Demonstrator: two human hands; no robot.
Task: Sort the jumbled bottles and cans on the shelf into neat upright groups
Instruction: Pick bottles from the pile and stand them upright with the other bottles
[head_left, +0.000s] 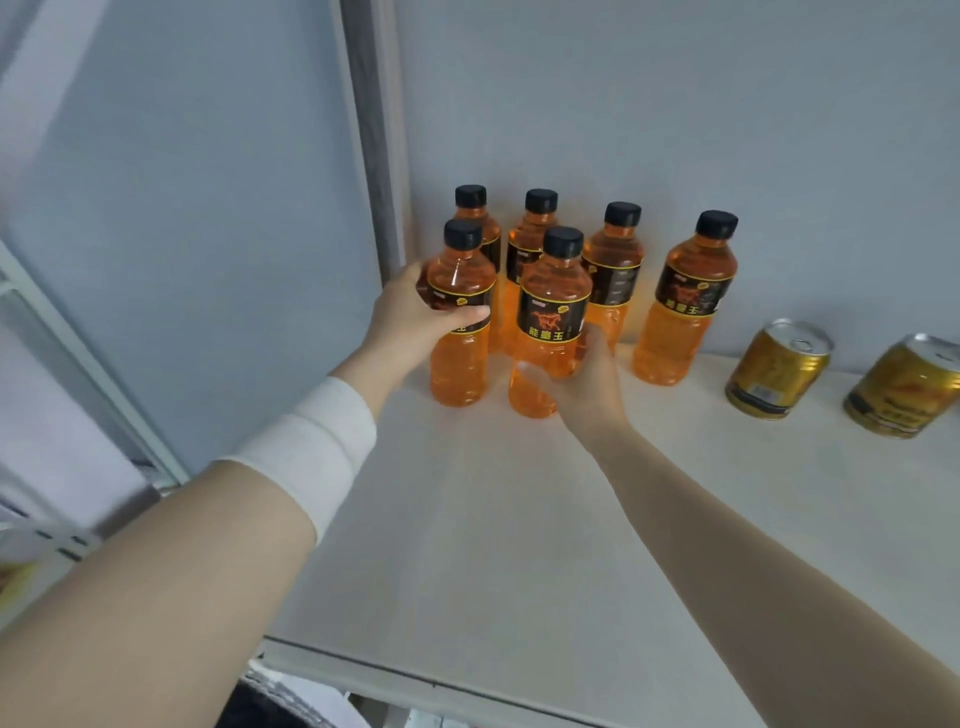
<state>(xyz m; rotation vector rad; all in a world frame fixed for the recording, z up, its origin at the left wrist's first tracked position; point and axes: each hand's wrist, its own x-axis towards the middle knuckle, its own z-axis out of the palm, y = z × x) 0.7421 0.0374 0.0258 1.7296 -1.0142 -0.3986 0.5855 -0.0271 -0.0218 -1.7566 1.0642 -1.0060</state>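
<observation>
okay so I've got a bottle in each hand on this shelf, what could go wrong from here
1. The held bottles stand tight against the three behind; nudging either could topple the back row.
2. The right forearm reaches past the lone bottle and gold cans; pulling back might clip them.
3. The left hand grips high on the label, the right hand low, so a bottle may tip.

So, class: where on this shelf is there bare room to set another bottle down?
The shelf is bare in front of the bottle cluster, toward the front edge, between the forearms. A narrower gap lies between the lone bottle and the nearer can. The back-left corner is crowded.
</observation>
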